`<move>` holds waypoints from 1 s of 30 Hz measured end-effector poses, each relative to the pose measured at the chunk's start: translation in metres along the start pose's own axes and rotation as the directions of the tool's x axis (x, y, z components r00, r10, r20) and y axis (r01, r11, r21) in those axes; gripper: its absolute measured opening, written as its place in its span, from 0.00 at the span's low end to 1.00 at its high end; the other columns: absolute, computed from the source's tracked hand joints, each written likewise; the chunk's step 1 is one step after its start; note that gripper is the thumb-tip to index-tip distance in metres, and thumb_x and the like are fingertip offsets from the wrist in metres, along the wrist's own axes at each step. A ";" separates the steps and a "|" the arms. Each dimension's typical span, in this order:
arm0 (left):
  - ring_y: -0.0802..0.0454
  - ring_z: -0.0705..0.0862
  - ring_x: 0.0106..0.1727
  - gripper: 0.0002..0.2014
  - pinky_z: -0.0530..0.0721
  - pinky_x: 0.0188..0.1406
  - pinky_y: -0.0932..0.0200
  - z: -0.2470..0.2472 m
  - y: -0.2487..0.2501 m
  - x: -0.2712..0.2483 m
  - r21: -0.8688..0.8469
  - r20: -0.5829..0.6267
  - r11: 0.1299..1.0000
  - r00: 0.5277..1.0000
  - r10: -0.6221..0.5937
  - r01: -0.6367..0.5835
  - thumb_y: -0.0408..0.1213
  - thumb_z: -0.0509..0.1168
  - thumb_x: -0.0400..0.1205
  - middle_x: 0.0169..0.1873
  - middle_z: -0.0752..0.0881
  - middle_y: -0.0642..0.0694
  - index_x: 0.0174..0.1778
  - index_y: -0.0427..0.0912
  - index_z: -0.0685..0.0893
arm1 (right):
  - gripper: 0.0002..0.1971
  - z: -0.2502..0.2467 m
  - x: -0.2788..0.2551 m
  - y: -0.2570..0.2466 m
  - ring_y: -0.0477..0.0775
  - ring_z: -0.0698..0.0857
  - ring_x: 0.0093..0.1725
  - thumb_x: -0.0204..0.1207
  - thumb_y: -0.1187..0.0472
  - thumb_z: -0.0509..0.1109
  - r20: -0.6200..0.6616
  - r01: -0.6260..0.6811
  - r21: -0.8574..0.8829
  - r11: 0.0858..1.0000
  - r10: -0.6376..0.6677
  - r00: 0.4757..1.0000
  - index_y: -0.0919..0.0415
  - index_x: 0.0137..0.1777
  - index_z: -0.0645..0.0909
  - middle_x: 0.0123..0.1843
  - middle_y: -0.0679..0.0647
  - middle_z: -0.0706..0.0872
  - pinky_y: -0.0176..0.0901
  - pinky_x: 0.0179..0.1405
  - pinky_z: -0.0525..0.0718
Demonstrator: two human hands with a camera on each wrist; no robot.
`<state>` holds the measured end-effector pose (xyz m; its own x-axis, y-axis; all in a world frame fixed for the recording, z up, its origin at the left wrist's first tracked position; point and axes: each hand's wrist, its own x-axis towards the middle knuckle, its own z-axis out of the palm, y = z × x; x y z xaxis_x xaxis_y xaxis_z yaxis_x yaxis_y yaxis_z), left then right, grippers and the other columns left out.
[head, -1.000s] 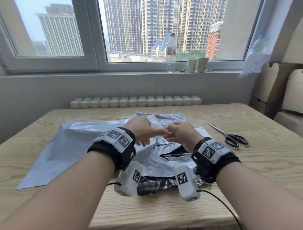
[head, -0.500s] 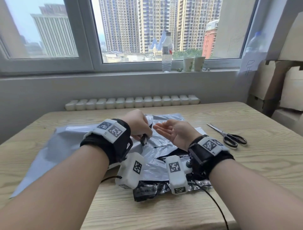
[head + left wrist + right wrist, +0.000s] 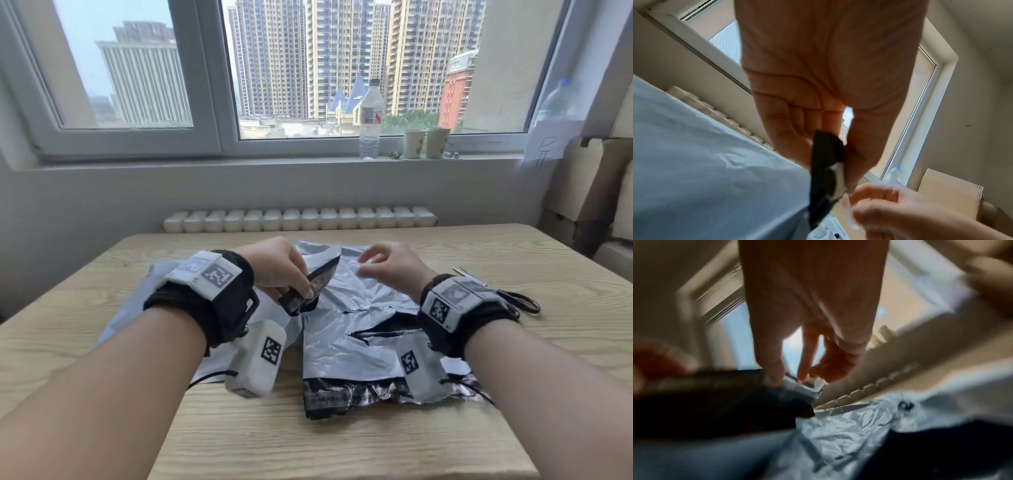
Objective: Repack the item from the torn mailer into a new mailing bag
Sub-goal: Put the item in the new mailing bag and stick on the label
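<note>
The torn mailer (image 3: 359, 335) lies crumpled in the middle of the table, grey outside and black inside, with rips across its top. Dark shiny crinkled material (image 3: 356, 394) shows at its near end. My left hand (image 3: 301, 291) pinches a torn flap (image 3: 322, 274) of the mailer and holds it raised, black side showing (image 3: 826, 170). My right hand (image 3: 371, 263) hovers just right of the flap, fingers loosely curled, with its fingertips (image 3: 777, 379) at the flap's edge; that view is blurred. The new mailing bag (image 3: 118, 325) lies flat and grey under the mailer, spreading left.
Scissors (image 3: 513, 298) lie on the table beside my right wrist. A water bottle (image 3: 370, 120) and two paper cups (image 3: 426, 142) stand on the windowsill. Cardboard boxes (image 3: 599, 188) are stacked at the right. The wooden table (image 3: 342, 445) has bare surface near me.
Both hands first pinched the mailer together. The left hand then pulled a torn flap up and holds it; the right hand let go, turned palm down and moved back toward the flap.
</note>
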<state>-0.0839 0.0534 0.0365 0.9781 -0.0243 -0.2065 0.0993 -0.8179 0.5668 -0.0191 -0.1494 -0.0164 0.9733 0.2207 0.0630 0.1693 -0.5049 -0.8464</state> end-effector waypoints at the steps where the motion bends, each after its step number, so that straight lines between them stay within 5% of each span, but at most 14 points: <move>1: 0.55 0.89 0.31 0.05 0.88 0.34 0.61 0.001 0.002 -0.001 -0.001 0.010 1.000 1.000 0.008 -0.008 0.33 0.77 0.72 0.32 0.89 0.46 0.39 0.41 0.87 | 0.12 0.004 -0.002 0.000 0.47 0.84 0.45 0.72 0.58 0.77 0.085 0.046 -0.225 0.973 -0.027 0.996 0.61 0.54 0.86 0.45 0.48 0.86 0.36 0.41 0.83; 3: 0.53 0.90 0.34 0.07 0.89 0.36 0.60 0.002 0.005 -0.003 0.004 0.054 0.999 0.998 0.040 -0.040 0.34 0.77 0.72 0.37 0.91 0.44 0.42 0.41 0.87 | 0.12 0.007 -0.004 0.000 0.45 0.85 0.44 0.70 0.53 0.79 0.102 0.082 -0.381 0.921 -0.047 0.994 0.59 0.50 0.89 0.44 0.47 0.88 0.32 0.37 0.80; 9: 0.46 0.90 0.44 0.12 0.90 0.45 0.54 0.004 0.004 -0.007 -0.134 0.186 0.983 0.971 0.150 -0.126 0.38 0.78 0.73 0.42 0.91 0.42 0.50 0.44 0.86 | 0.11 -0.001 -0.008 -0.007 0.44 0.73 0.27 0.73 0.54 0.77 0.052 -0.027 -0.037 0.999 0.029 0.998 0.60 0.50 0.90 0.29 0.48 0.79 0.33 0.26 0.71; 15: 0.50 0.91 0.41 0.18 0.90 0.50 0.59 0.005 0.006 -0.011 -0.230 0.330 0.973 0.938 0.106 -0.029 0.47 0.70 0.77 0.46 0.91 0.39 0.56 0.37 0.85 | 0.07 -0.005 -0.011 -0.010 0.46 0.67 0.24 0.78 0.66 0.70 0.164 -0.108 0.149 0.983 0.083 0.983 0.64 0.52 0.89 0.27 0.53 0.73 0.36 0.25 0.65; 18: 0.51 0.92 0.38 0.25 0.91 0.45 0.58 0.005 0.017 0.001 -0.150 0.150 0.988 0.987 0.057 -0.034 0.53 0.73 0.74 0.40 0.93 0.39 0.52 0.32 0.88 | 0.06 -0.008 -0.012 -0.011 0.46 0.67 0.25 0.77 0.64 0.71 0.210 -0.094 0.140 0.986 0.064 0.976 0.58 0.43 0.90 0.28 0.53 0.74 0.37 0.27 0.67; 22: 0.53 0.90 0.29 0.17 0.91 0.35 0.59 0.009 0.036 0.019 0.002 -0.029 0.999 0.999 0.033 -0.033 0.48 0.78 0.72 0.28 0.91 0.44 0.38 0.33 0.90 | 0.03 -0.015 -0.011 -0.012 0.45 0.68 0.26 0.73 0.62 0.76 0.266 -0.087 0.166 0.982 0.041 0.963 0.57 0.45 0.91 0.29 0.52 0.75 0.36 0.29 0.69; 26: 0.53 0.89 0.27 0.10 0.91 0.37 0.56 0.015 0.046 0.030 0.105 -0.020 0.994 1.000 -0.010 0.012 0.36 0.78 0.72 0.26 0.90 0.43 0.40 0.31 0.90 | 0.08 -0.022 -0.008 -0.007 0.44 0.69 0.25 0.72 0.58 0.77 0.310 -0.127 0.155 0.980 0.074 0.948 0.60 0.48 0.90 0.27 0.50 0.76 0.34 0.27 0.71; 30: 0.56 0.87 0.22 0.08 0.91 0.35 0.59 0.016 0.047 0.031 0.127 -0.011 0.992 1.000 -0.007 0.008 0.31 0.78 0.72 0.21 0.88 0.46 0.41 0.29 0.91 | 0.08 -0.018 0.000 -0.001 0.45 0.69 0.24 0.78 0.65 0.71 0.138 -0.268 0.246 0.932 0.240 0.961 0.70 0.51 0.87 0.28 0.51 0.77 0.33 0.23 0.66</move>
<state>-0.0517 0.0045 0.0437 0.9794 -0.0123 -0.2016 0.0835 -0.8843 0.4594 -0.0164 -0.1642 -0.0057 0.9544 0.2064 -0.2157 -0.1412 -0.3243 -0.9353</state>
